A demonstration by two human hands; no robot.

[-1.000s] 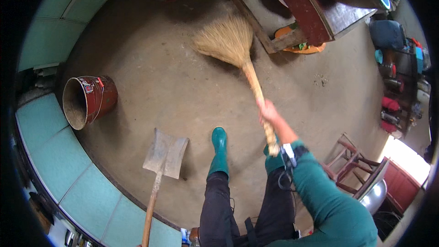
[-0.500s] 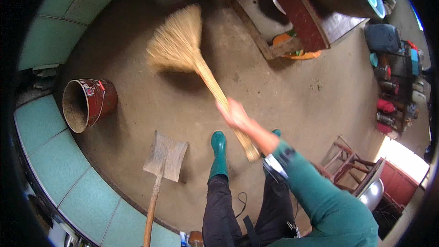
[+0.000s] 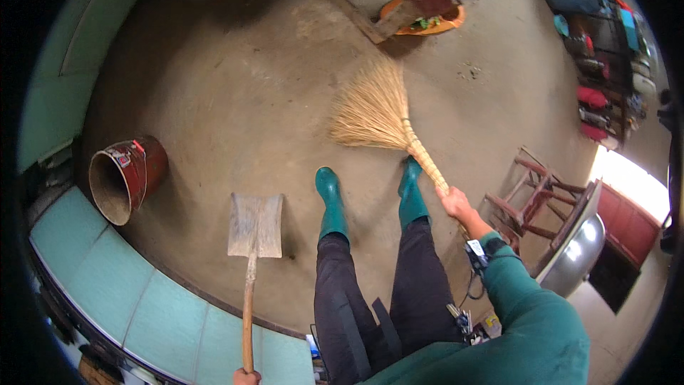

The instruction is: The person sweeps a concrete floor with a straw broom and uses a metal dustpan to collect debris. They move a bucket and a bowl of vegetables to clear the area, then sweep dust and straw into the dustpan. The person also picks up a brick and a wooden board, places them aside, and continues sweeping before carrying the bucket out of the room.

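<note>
A straw broom (image 3: 375,108) is gripped around its handle by my right hand (image 3: 457,204). Its bristles fan out over the floor, just beyond my green rubber boots. At the lower edge, my left hand (image 3: 246,377) is closed on the wooden handle of a shovel (image 3: 255,227); only part of this hand shows. The shovel's square, worn metal blade points away from me, left of my boots, over the brown floor (image 3: 235,128).
To the left a red bucket (image 3: 128,178) lies on its side by the teal-tiled ledge (image 3: 164,314). An orange basin (image 3: 456,23) with greens sits under a wooden frame ahead. At right stand a wooden chair (image 3: 531,199), a metal bowl (image 3: 576,257) and a loaded rack (image 3: 605,64).
The broom has swung to the right and nearer to me. My left hand has come into view on the shovel handle. The whole view has shifted a little.
</note>
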